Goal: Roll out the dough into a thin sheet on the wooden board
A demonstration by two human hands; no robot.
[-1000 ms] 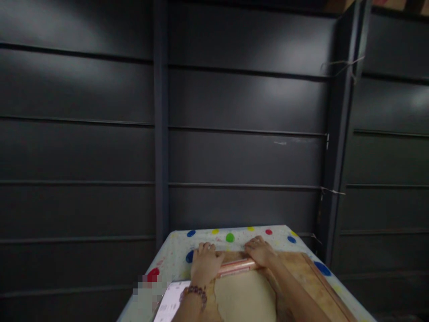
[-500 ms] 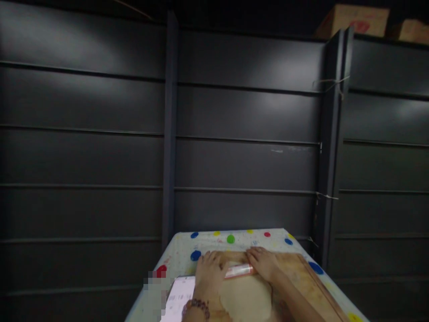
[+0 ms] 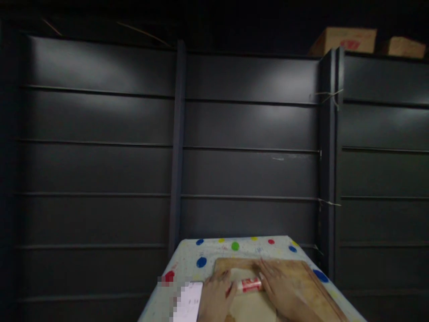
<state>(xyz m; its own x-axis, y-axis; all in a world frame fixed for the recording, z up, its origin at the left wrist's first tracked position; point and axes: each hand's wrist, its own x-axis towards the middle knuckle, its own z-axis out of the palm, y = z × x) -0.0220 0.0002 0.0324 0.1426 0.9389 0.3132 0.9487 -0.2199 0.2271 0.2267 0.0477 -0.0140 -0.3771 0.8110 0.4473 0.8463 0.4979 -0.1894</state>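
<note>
A rolling pin (image 3: 250,285) with a red-and-white printed label lies crosswise on a flat, pale sheet of dough (image 3: 253,308). My left hand (image 3: 217,293) covers its left end, thumb along the near side. Over the right end rests my right hand (image 3: 279,286), fingers reaching forward and slightly blurred. Both ends of the pin are hidden under my hands. Beneath the dough is a wooden board (image 3: 301,273), and dough also shows beyond the pin.
A phone with a lit screen (image 3: 189,304) lies left of the board, partly pixelated. The table has a white cloth with coloured dots (image 3: 214,248). Dark metal panels (image 3: 248,170) rise behind it, with cardboard boxes (image 3: 350,40) on top at the right.
The rolling pin and both hands have come nearer to me over the dough, and the label has turned to show more red. The camera view has tilted up slightly.
</note>
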